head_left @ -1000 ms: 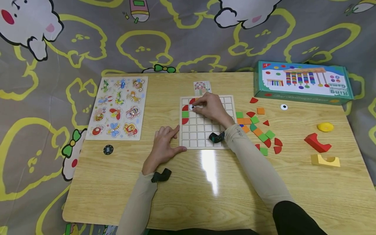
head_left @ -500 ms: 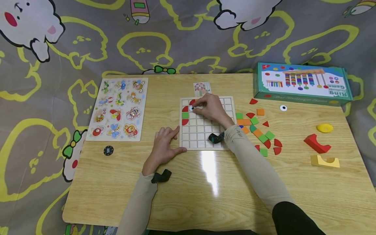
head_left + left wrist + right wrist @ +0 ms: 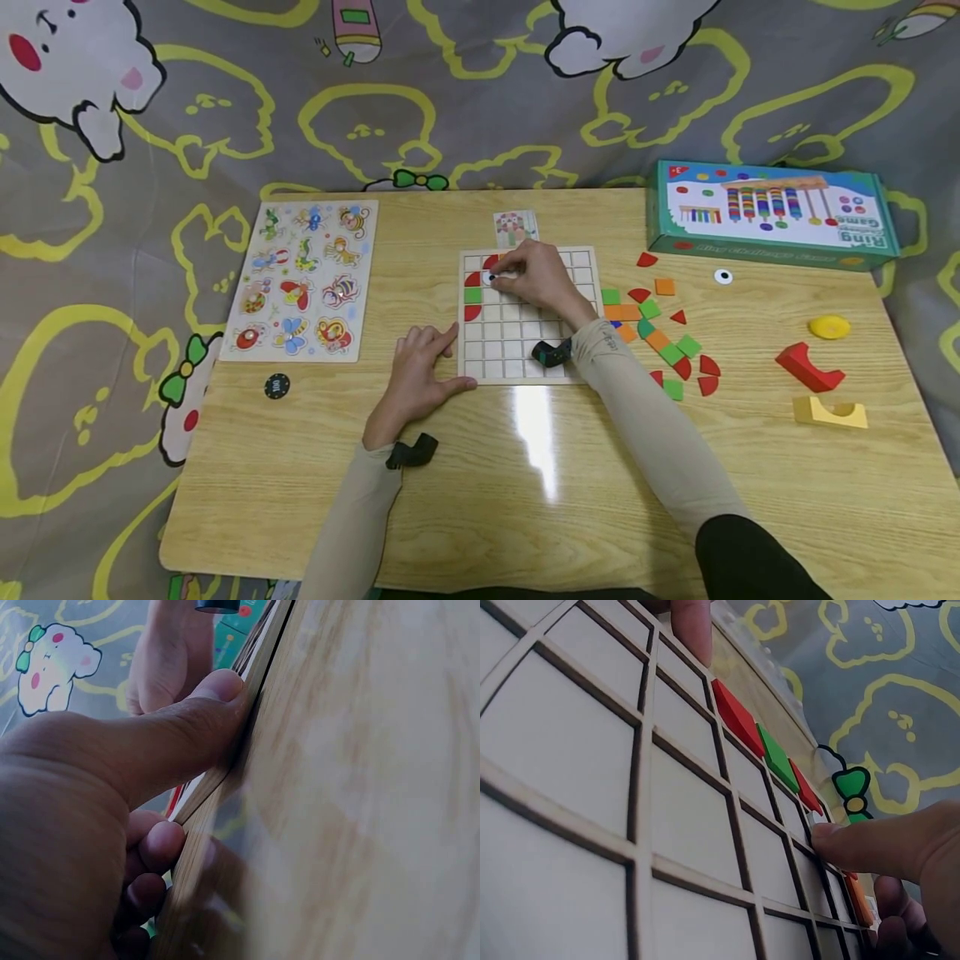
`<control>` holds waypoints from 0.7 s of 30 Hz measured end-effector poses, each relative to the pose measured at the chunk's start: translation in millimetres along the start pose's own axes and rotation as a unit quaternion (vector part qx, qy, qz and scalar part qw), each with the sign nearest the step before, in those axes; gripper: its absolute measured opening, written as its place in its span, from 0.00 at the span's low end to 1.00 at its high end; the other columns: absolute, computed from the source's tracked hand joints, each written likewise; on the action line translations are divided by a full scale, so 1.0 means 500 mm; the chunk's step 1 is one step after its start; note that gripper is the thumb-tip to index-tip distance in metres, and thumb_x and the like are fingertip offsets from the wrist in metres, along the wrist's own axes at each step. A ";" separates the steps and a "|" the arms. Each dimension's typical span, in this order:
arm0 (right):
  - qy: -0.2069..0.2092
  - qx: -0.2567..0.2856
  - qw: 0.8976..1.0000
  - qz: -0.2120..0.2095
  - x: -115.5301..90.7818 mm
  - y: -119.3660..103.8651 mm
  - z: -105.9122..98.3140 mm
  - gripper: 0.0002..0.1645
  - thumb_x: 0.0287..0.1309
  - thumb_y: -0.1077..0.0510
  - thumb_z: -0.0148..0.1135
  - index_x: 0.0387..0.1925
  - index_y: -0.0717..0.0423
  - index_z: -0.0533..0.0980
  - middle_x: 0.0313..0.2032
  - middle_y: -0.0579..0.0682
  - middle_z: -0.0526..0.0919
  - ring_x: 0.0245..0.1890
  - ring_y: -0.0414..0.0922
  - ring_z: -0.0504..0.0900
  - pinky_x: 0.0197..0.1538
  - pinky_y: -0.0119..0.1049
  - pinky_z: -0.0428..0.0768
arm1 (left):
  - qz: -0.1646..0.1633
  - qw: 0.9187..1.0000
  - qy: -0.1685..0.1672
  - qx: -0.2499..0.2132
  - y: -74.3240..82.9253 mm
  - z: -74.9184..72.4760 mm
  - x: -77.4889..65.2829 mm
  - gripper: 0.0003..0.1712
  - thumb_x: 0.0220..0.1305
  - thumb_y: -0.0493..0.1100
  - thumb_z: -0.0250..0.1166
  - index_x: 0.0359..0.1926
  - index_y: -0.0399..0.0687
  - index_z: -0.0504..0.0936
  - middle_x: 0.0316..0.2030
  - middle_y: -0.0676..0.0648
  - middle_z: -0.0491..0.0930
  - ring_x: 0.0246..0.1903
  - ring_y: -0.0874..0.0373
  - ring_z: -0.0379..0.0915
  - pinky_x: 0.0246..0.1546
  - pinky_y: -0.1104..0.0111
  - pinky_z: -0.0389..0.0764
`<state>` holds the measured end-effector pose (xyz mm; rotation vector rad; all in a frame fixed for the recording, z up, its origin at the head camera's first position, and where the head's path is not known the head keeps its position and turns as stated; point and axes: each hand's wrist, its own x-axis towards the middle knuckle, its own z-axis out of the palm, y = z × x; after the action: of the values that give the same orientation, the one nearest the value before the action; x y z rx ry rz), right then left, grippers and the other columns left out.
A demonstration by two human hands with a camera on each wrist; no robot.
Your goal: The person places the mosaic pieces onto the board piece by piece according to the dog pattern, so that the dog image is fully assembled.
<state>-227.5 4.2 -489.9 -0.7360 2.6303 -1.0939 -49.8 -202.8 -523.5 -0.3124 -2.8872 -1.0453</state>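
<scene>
My right hand (image 3: 538,273) reaches over the upper left of the white grid board (image 3: 513,367), pinching a small white eye tile (image 3: 489,278) with a black dot. Its thumb tip meets the white edge of that tile in the right wrist view. Beside it, down the left column, sit a red quarter-round tile (image 3: 472,279), a green square tile (image 3: 472,295) and another red tile (image 3: 472,312). My left hand (image 3: 417,367) is at the board's lower left corner, thumb straight along the front edge and index finger at the left edge.
Right of the board lie several loose tiles (image 3: 670,353), another eye tile (image 3: 723,277), a yellow oval (image 3: 829,327), and red (image 3: 808,368) and yellow (image 3: 829,412) arched blocks. A game box (image 3: 772,212) and pattern card (image 3: 514,227) lie behind, an insect puzzle (image 3: 300,283) and black chip (image 3: 277,386) left.
</scene>
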 end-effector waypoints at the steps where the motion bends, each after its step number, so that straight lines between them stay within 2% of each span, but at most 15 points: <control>1: 0.000 -0.001 1.000 0.001 0.000 0.000 0.000 0.10 0.52 0.53 0.76 0.38 0.49 0.88 0.37 0.46 0.85 0.35 0.44 0.74 0.39 0.39 0.70 | 0.000 1.000 0.001 -0.001 0.000 0.000 0.000 0.53 0.45 0.60 0.79 0.69 0.44 0.70 0.33 0.54 0.67 0.37 0.56 0.57 0.42 0.63 0.56; 13: 0.014 0.008 1.000 -0.022 -0.001 0.002 -0.003 0.11 0.49 0.55 0.77 0.37 0.52 0.88 0.35 0.49 0.84 0.34 0.46 0.74 0.39 0.40 0.70 | 0.001 1.000 0.003 -0.002 0.001 0.001 0.000 0.53 0.45 0.59 0.79 0.69 0.44 0.71 0.33 0.54 0.67 0.38 0.56 0.57 0.42 0.63 0.56; 21: -0.001 0.001 1.000 -0.012 0.000 -0.002 -0.006 0.11 0.50 0.53 0.77 0.37 0.50 0.88 0.35 0.47 0.85 0.35 0.44 0.72 0.40 0.40 0.68 | 0.003 1.000 0.003 -0.002 0.004 -0.002 0.000 0.53 0.44 0.59 0.79 0.69 0.43 0.71 0.33 0.54 0.68 0.37 0.56 0.57 0.42 0.62 0.57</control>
<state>-228.2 5.4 -486.8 -0.7693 2.6239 -1.1016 -49.3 -202.1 -521.4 -0.3161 -2.8771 -1.0489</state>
